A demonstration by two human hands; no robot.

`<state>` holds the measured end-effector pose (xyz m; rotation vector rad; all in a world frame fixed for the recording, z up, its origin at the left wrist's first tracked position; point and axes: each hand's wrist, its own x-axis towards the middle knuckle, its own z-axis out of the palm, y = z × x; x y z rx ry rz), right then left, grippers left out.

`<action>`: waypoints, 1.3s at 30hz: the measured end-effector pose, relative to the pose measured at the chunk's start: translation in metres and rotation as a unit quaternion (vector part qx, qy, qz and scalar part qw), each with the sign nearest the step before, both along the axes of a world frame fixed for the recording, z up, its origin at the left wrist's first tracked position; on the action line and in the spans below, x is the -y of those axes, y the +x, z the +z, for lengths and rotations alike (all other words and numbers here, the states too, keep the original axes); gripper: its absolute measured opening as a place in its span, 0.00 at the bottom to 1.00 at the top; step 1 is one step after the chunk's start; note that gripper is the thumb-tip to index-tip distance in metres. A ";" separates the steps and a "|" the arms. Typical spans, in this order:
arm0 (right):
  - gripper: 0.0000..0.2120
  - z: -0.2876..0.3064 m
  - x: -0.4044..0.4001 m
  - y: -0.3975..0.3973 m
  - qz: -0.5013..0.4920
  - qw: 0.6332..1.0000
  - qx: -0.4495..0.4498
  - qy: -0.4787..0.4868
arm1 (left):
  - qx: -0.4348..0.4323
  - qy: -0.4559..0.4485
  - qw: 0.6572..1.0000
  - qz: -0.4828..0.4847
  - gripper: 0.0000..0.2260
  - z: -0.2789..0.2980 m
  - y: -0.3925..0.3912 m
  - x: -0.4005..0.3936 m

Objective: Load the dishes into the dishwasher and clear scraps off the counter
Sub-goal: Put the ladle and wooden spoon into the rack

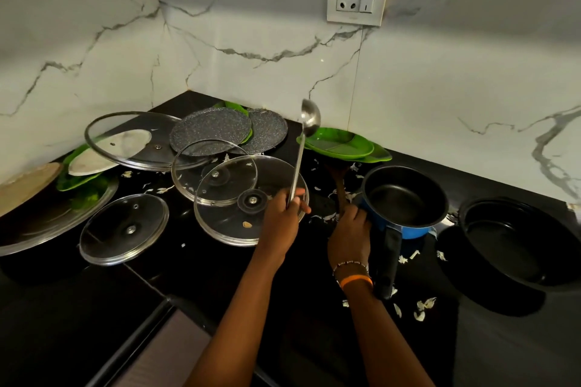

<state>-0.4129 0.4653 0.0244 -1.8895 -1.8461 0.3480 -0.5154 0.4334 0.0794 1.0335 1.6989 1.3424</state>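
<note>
Step in hand: gathering utensils off the counter [220, 276] for the dishwasher; no dishwasher was in view, and I judged the loading barely begun, since most dishes still lay on the counter
Left hand: the left hand [284, 214] had its fingers curled round the lower end of the ladle [301, 154] handle, holding it upright with the bowl at the top, above the nearest glass lid [248, 201]
Right hand: the right hand [350, 226] lay fingers-down just beside the blue saucepan [405, 201], at the base of a brown wooden spoon [338, 179]; the fingers looked curled, but whether they had closed on the spoon I could not tell
Saucepan: it stood near the middle of the counter, empty, its black handle [388, 264] pointing toward the front edge
Other dishes: four glass lids overlapped toward the left corner with two grey speckled plates [210, 130] behind them; green plates [342, 146] sat against the back wall; a steel tray [47, 220] lay at the left edge; a black pan [518, 242] sat toward the right edge
Scraps: pale peelings [423, 308] were scattered round the saucepan and among the lids
Next move: probably securing the wooden spoon, then carrying both utensils away; the ladle's long handle would need steadying so its bowl did not knock the lids
Risk: the lids overlapped loosely and could slide if nudged
</note>
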 end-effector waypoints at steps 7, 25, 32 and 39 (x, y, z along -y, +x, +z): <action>0.13 0.021 0.003 -0.001 0.004 0.997 0.047 -0.055 | -0.004 -0.065 0.998 0.015 0.08 -0.011 0.000 0.020; 0.16 0.049 0.077 0.002 0.018 0.993 -0.019 -0.118 | -0.007 -0.060 0.998 0.007 0.07 -0.014 -0.015 0.078; 0.17 0.063 0.132 -0.010 0.003 0.996 -0.093 -0.013 | 0.026 -0.036 0.999 -0.026 0.02 -0.002 -0.022 0.121; 0.17 0.047 0.221 -0.019 -0.032 0.969 -0.232 0.077 | -0.017 -0.012 0.996 -0.088 0.08 -0.003 -0.028 0.194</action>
